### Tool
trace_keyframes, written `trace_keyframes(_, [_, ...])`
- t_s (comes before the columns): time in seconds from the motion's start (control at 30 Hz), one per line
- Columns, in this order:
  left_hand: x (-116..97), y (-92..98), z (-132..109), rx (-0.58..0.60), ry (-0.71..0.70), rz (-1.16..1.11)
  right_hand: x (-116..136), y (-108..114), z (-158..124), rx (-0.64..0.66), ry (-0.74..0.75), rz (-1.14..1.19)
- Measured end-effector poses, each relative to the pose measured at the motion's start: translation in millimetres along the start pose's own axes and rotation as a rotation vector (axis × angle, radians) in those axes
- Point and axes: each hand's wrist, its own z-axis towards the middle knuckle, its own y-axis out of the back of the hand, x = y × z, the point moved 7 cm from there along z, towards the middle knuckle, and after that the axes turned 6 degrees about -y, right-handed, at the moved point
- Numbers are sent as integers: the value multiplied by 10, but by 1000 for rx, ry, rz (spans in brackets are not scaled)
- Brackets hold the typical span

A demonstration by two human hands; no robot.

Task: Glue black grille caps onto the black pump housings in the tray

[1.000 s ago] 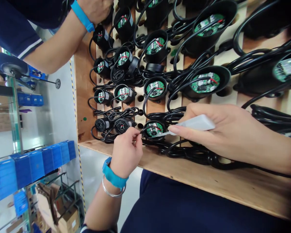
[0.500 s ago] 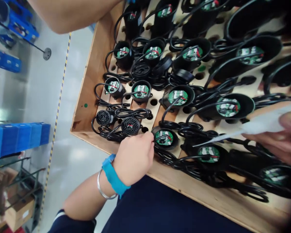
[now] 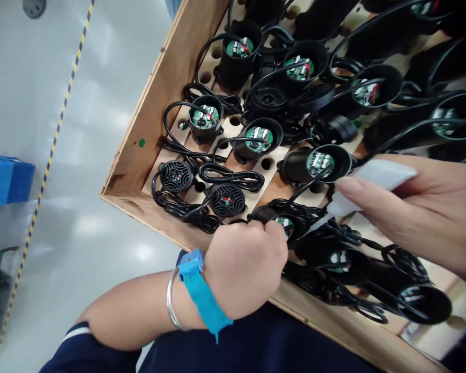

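My left hand (image 3: 245, 267), with a blue wrist strap and a metal bangle, is closed around a black round housing (image 3: 285, 227) at the near edge of a wooden tray (image 3: 147, 111). A green circuit board shows inside that housing. My right hand (image 3: 411, 210) grips a white squeeze tube (image 3: 367, 189); its thin nozzle points down at the same housing. Several more black housings with green boards and coiled black cables fill the tray's holes.
Two black grilled covers (image 3: 176, 176) lie on the tray's near left corner. A grey floor with a yellow-black striped line (image 3: 56, 140) lies left of the tray. Blue bins (image 3: 5, 178) stand at the far left edge.
The view has swung and closed in on the tray. My left hand has wrapped around the near housing, and my right hand has brought the tube's nozzle back down to it.
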Motion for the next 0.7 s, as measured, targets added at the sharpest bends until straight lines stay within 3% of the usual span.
trace_keyframes(0.37, [-7,-7,0,0,6,-24,170,-98,-3,57,119,-55])
trace_keyframes(0.7, [5,-5,-17,-47,-6,6,153,6,-35,1,77,-46])
